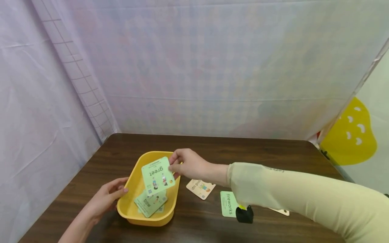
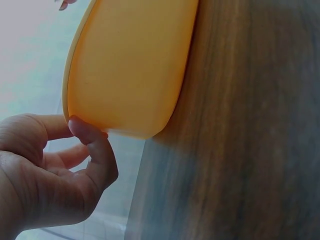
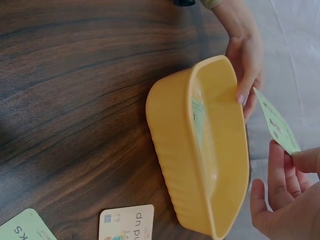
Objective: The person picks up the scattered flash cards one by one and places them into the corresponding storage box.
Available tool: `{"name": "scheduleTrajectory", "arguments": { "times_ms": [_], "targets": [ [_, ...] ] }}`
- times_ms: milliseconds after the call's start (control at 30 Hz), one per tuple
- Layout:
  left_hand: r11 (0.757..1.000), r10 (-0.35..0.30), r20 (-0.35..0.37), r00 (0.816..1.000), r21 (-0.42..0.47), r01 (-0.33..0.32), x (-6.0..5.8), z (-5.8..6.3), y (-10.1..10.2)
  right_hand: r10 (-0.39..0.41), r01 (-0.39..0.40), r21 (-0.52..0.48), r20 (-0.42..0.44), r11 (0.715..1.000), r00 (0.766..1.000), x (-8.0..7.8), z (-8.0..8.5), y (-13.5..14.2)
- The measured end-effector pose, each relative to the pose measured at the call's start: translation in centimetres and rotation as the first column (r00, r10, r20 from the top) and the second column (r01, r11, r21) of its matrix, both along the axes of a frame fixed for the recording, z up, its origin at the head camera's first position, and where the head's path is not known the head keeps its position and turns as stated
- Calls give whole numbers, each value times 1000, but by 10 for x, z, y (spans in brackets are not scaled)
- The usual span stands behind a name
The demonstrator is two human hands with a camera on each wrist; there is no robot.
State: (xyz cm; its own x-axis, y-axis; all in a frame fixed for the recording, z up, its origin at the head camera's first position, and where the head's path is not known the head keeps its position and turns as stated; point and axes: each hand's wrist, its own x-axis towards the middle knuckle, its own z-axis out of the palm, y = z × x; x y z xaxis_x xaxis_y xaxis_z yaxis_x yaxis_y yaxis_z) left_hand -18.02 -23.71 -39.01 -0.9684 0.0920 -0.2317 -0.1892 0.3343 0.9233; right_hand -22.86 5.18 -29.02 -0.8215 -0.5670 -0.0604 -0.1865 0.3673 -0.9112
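With the right hand [image 1: 189, 164], pinching the card [image 1: 158, 174] by one edge, keep clear of the tub [image 1: 152, 221] below, pinching its opposite side steady with the left hand [image 1: 107, 196].

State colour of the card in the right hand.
Pale green card; shows best in the head view.

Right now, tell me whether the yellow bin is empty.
Not empty: green cards lie inside the yellow bin, below the greet card in the right hand.
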Motion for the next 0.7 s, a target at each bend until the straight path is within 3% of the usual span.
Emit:
{"name": "scheduleTrajectory", "arguments": {
  "times_ms": [700],
  "targets": [
    [999, -5, -1, 1000, 33, 5, 0, 0, 0, -19, 18, -10, -28, 1000, 999, -10, -3, -20]
  ]
}}
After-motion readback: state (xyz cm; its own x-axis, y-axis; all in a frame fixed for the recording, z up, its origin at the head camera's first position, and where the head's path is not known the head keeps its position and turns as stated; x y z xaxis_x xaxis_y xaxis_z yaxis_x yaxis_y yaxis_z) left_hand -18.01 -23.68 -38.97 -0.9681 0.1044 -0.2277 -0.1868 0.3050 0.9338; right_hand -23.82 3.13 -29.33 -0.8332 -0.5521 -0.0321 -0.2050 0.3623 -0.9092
